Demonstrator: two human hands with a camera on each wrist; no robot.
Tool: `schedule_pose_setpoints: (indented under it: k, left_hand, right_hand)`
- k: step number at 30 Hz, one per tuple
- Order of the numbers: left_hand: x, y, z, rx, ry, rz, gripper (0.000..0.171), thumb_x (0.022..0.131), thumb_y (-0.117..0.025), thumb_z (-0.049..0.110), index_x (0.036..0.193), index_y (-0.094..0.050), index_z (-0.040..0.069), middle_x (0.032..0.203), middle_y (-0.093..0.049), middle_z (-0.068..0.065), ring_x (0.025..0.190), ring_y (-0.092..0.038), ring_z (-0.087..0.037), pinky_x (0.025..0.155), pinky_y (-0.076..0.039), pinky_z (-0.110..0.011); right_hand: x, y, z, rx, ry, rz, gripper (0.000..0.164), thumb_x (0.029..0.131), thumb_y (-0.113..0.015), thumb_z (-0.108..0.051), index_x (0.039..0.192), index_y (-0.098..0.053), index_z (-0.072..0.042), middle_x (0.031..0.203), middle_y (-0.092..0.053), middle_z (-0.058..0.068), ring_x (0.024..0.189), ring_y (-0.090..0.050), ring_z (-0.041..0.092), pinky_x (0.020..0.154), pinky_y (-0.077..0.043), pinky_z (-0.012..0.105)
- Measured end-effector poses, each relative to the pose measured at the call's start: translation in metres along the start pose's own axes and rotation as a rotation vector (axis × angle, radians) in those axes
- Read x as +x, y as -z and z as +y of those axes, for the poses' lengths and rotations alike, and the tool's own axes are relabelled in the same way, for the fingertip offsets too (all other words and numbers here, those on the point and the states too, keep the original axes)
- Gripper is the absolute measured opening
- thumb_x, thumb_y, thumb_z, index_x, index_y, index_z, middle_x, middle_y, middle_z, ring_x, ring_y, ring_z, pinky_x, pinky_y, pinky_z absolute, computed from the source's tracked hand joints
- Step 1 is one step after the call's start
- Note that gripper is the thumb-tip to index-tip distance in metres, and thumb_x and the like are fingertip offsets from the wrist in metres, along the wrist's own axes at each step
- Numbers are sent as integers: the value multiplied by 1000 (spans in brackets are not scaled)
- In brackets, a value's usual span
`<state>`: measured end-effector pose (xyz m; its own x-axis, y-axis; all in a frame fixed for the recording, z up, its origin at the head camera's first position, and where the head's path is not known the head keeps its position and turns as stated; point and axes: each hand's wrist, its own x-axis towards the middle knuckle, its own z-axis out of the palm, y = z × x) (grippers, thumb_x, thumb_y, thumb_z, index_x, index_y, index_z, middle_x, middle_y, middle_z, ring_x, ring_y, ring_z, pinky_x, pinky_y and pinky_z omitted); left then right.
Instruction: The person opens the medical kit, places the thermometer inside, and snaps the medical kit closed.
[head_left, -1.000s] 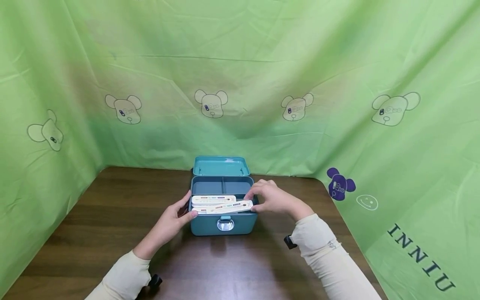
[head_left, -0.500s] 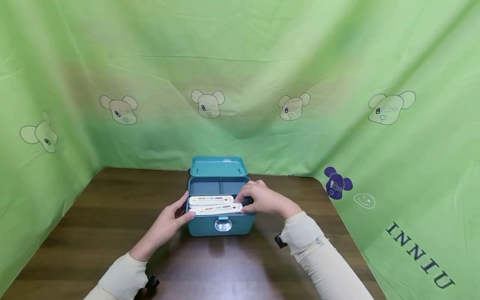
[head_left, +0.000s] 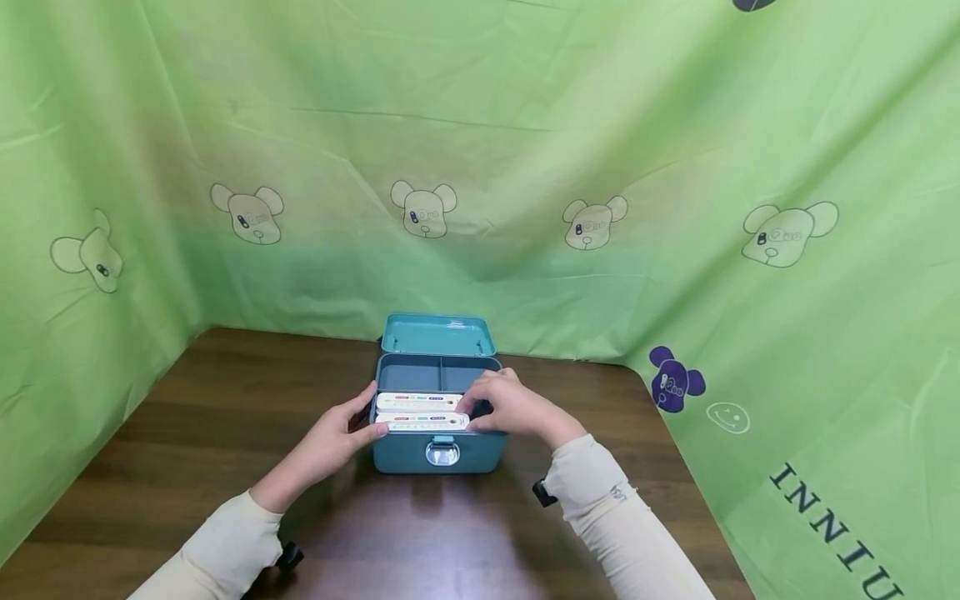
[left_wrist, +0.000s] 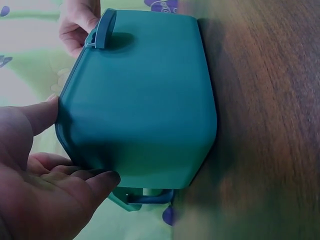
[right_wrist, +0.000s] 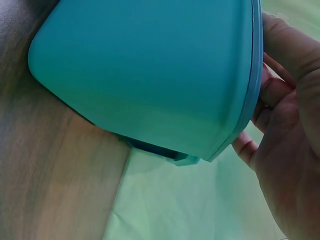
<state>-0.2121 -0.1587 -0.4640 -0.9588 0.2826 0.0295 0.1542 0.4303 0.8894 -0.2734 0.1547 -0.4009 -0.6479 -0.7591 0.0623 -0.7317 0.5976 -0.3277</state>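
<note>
A teal storage box [head_left: 405,454] with its lid [head_left: 437,335] raised stands on the table. Inside, toward the front, lie two slim white cases with small coloured print, a rear case [head_left: 418,403] and a front case [head_left: 423,422], nearly parallel. My left hand [head_left: 330,446] rests at the box's front left corner, thumb on the front rim and relaxed fingers along the side, as the left wrist view shows. My right hand [head_left: 513,410] reaches over the right rim, fingers bent down into the box, and pinches the front case's right end. Its fingertips are partly hidden.
Behind the cases is a grey-blue divided tray [head_left: 408,374] with two compartments. The dark wooden table [head_left: 247,375] spreads around the box. Green printed curtains [head_left: 495,167] enclose the back and sides. A clasp [head_left: 442,452] hangs at the box's front.
The front case has gone from slanting, right end raised, to lying low and level beside the rear one. My right hand has moved left and down with it. The left hand stays at the corner.
</note>
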Motion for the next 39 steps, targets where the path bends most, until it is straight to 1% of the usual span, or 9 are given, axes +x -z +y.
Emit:
schedule_pose_setpoints:
  k: [10,15,19,23,27,30,35,37,39]
  left_hand:
    - [1,3,1,59,-8,-1,88,96,-71,41,162,-26,5,165,-31,-17,148,-40,-36,115,-41,-50]
    - [1,5,4,92,-15,19,87,95,-73,44,160,-31,5,161,-39,-20,143,-45,-38,112,-44,-51]
    - [3,9,4,109,-16,54,79,94,-73,44,156,-42,5,153,-50,-21,138,-52,-39,109,-48,-52]
    - [13,15,5,130,-19,119,58,97,-71,40,142,-59,6,138,-64,-15,125,-62,-32,102,-54,-49]
    - [30,23,5,149,4,170,36,99,-69,37,123,-71,10,120,-71,-9,107,-63,-25,89,-55,-43]
    - [48,29,2,157,31,188,33,100,-67,37,119,-72,10,118,-70,-10,104,-61,-26,87,-53,-42]
    - [79,34,-4,125,75,180,48,101,-64,40,133,-65,4,135,-63,-18,123,-59,-34,100,-52,-50]
    - [89,34,-7,94,100,167,56,102,-63,43,140,-59,2,143,-58,-20,131,-54,-37,106,-49,-53]
    - [96,34,-10,64,109,146,62,103,-61,43,146,-53,0,149,-52,-22,138,-49,-39,112,-44,-55]
  right_hand:
    - [-1,-3,-4,-28,-7,18,18,86,-85,-21,103,-80,-20,98,-72,-13,104,-57,11,94,-32,40]
    - [-7,-4,-1,-41,3,44,20,88,-83,-23,108,-79,-20,105,-72,-10,108,-56,13,92,-33,39]
    - [-15,-7,8,-31,34,135,20,91,-80,-24,110,-78,-18,109,-72,-6,111,-57,16,94,-36,41]
    - [-21,-9,23,13,8,281,19,92,-78,-22,111,-78,-16,112,-72,-3,114,-57,20,100,-35,45]
    - [-21,-9,41,80,-116,400,25,93,-77,-21,116,-76,-13,121,-70,4,122,-55,27,106,-32,51]
    - [-19,-9,54,134,-246,451,28,96,-73,-23,122,-73,-12,126,-68,7,126,-53,31,110,-30,55]
    - [-12,-16,73,264,-423,507,35,99,-69,-27,129,-70,-9,130,-66,13,127,-54,33,110,-41,54]
    - [-7,-20,79,333,-467,501,40,100,-68,-31,132,-67,-8,133,-64,14,127,-55,33,107,-46,52]
    - [-2,-24,82,402,-491,477,46,101,-66,-35,137,-64,-6,136,-62,16,127,-56,34,106,-48,51]
